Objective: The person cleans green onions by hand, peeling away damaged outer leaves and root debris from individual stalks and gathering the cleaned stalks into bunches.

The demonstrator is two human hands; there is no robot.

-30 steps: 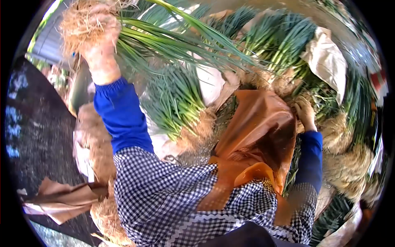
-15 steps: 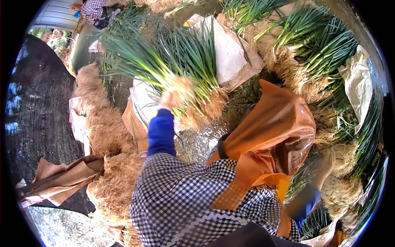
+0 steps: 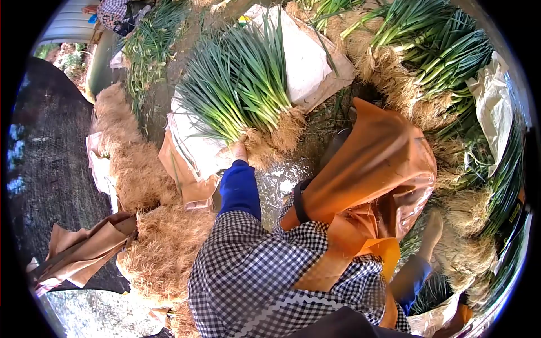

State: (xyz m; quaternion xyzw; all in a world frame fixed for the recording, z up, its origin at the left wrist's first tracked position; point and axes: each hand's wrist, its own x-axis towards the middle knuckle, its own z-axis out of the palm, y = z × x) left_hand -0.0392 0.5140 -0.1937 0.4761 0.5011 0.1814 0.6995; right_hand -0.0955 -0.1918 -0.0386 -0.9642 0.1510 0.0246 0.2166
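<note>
My left hand [image 3: 240, 149] is at the root end of a bunch of green onions [image 3: 217, 101], closed on it, though the leaves and roots cover most of the fingers. This bunch lies on a pale sack [image 3: 191, 138], its green tops pointing up and left. Touching it on the right is a second bunch of green onions [image 3: 262, 79] with tan, stringy roots. Over at the right, my right hand [image 3: 432, 228] is a blurred shape beside the roots of more green onions [image 3: 465, 217]; its fingers cannot be made out.
Piled roots [image 3: 163, 242] run along the left side beside dark netting [image 3: 56, 146]. An orange apron [image 3: 372, 163] covers my leg over wet ground [image 3: 276, 183]. More green onions [image 3: 451, 62] line the upper right. Another person [image 3: 112, 14] is at the far upper left.
The left bunch has swung right and come down on the sack against the other bunch, my left hand moving with it. My right hand stays at the right, somewhat lower and further left.
</note>
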